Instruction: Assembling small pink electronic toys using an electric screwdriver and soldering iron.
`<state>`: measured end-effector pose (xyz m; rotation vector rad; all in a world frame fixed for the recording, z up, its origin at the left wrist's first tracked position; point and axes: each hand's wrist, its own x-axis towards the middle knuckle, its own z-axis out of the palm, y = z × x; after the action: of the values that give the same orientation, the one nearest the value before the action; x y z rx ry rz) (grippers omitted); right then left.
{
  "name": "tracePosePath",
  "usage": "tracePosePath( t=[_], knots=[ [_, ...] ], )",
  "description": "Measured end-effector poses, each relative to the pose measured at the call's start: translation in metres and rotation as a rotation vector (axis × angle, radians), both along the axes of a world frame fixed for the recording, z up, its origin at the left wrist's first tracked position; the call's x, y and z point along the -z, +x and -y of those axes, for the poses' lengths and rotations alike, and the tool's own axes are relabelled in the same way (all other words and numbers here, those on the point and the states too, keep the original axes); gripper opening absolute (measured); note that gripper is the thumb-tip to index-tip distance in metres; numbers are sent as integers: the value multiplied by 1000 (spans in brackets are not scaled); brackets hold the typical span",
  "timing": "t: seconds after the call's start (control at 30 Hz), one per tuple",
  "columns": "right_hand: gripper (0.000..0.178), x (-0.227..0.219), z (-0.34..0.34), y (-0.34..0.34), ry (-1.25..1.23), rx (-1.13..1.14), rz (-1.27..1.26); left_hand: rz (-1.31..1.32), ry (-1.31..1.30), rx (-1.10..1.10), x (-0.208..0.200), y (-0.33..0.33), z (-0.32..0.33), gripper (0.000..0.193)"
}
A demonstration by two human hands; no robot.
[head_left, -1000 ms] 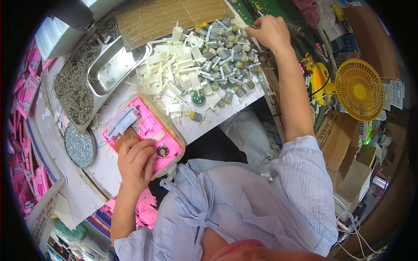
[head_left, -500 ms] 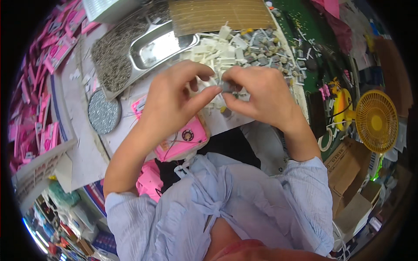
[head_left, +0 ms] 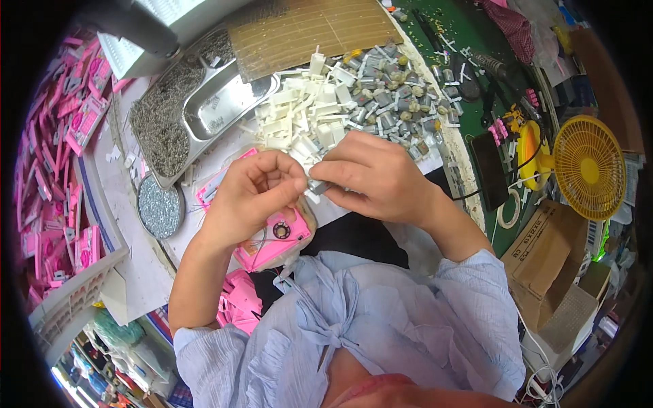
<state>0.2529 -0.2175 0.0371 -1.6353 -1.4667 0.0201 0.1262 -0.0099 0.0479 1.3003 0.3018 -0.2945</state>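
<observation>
My right hand point(head_left: 377, 178) pinches a small grey motor point(head_left: 318, 186) between thumb and fingers, with a white bit at its left end. Close against that white end, my left hand point(head_left: 255, 194) has its thumb and forefinger together; whether something tiny sits between them is hidden. Below the hands lies a pink plastic housing point(head_left: 294, 234) with a round black part and thin wires, partly covered by my left hand. Just beyond my hands, white plastic pieces point(head_left: 299, 109) are heaped beside a pile of similar grey motors point(head_left: 401, 102).
A metal tray point(head_left: 224, 102) of small metal parts stands at the back left, near a round dish point(head_left: 160, 207) of shiny bits. Pink housings point(head_left: 85, 126) crowd the far left. Right are a phone point(head_left: 488, 170), a yellow fan point(head_left: 587, 168) and a cardboard box point(head_left: 544, 262). Cardboard point(head_left: 313, 30) lies behind.
Both hands have come down and nearer to me, slightly left, with the grey motor still in the right fingers. The view has shifted, showing more of the white and grey heaps.
</observation>
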Motion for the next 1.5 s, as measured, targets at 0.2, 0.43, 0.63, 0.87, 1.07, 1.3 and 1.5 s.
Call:
tracePosePath(
  t=[0.2, 0.43, 0.63, 0.87, 1.07, 1.3, 1.5],
  knots=[
    [42, 12, 16, 1, 32, -81, -943, 86, 72, -69, -8, 25, 15, 18],
    [46, 26, 65, 14, 226, 210, -1317, 490, 758, 168, 7, 147, 30, 21],
    [45, 25, 87, 20, 266, 346, -1222, 503, 1236, 174, 79, 294, 25, 21],
    [45, 16, 90, 30, 234, 293, -1195, 418, 1332, 238, 82, 308, 35, 21],
    [46, 11, 92, 30, 254, 322, -1112, 400, 1294, 134, 80, 300, 45, 17],
    [47, 10, 94, 19, 85, 382, -916, 402, 1444, 165, 73, 304, 45, 20],
    [40, 27, 88, 9, -244, 404, -757, 575, 1226, -24, 78, 301, 34, 20]
  ],
)
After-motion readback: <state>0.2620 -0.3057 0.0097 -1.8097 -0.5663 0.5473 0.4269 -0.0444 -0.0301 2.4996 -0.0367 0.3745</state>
